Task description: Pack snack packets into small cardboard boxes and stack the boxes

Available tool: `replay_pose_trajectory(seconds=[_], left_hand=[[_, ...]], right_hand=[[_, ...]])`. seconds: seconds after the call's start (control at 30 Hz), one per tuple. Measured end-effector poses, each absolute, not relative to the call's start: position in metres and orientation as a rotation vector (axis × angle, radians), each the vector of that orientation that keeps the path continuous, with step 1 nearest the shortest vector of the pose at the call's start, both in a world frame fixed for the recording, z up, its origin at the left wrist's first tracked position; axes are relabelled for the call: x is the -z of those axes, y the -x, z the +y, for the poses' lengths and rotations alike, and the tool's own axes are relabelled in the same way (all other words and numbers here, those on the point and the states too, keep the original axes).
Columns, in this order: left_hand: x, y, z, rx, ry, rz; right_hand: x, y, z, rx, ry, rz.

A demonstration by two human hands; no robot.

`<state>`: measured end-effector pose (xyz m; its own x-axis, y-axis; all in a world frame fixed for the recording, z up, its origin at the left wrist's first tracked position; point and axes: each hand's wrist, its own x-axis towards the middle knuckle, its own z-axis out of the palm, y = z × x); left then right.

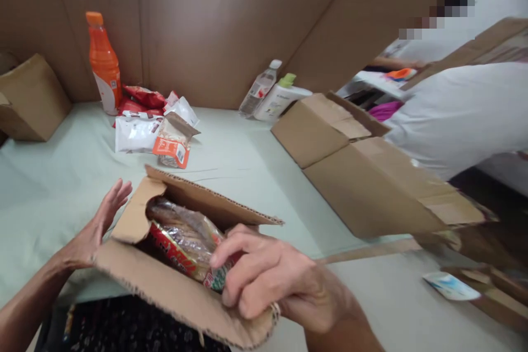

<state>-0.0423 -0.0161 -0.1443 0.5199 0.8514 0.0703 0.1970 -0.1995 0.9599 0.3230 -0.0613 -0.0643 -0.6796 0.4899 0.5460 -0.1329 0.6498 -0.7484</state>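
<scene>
An open cardboard box (185, 297) is tilted in front of me with its flaps raised. Inside lies a clear plastic food packet (185, 236) with red and green printing and brownish contents. The bent fingers of my right hand (272, 280) press over the packet's right end, close to the box's front flap; the thumb is hidden. At the box's left end is my left hand (99, 225), its fingers stretched out and its palm against or just beside the cardboard.
An orange drink bottle (105, 66), red packets (144, 98), a white pouch (136, 133) and an orange-and-clear pouch (171, 140) stand or lie behind. Farther right are a clear bottle (259, 91), a white lotion bottle (278, 100) and a large carton (363, 176). A person in white (466, 110) is beyond.
</scene>
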Motion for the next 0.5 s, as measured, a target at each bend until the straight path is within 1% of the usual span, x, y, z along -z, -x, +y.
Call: replay_pose_trajectory(seconds=[0.1,0.17,0.2,0.27,0.37,0.5], left_hand=[[0.137,0.042,-0.021,-0.693,-1.625,0.909],[0.136,0.039,-0.023,-0.641,-1.614,0.91],[0.136,0.037,-0.023,-0.626,-1.621,0.902],[0.137,0.034,-0.022,-0.594,-1.651,0.881],[0.141,0.029,-0.021,-0.564,-1.718,0.867],[0.141,0.021,-0.023,-0.542,-1.722,0.846]], right_hand=[[0.059,-0.325,-0.058,-1.267,0.17,-2.08],[0.055,-0.331,-0.06,-1.371,0.322,-1.947],[0.052,-0.333,-0.062,-1.37,0.448,-1.893],[0.044,-0.334,-0.066,-1.224,0.751,-1.888],[0.035,-0.324,-0.068,-0.854,1.124,-2.13],[0.034,-0.299,-0.064,-0.59,1.327,-2.524]])
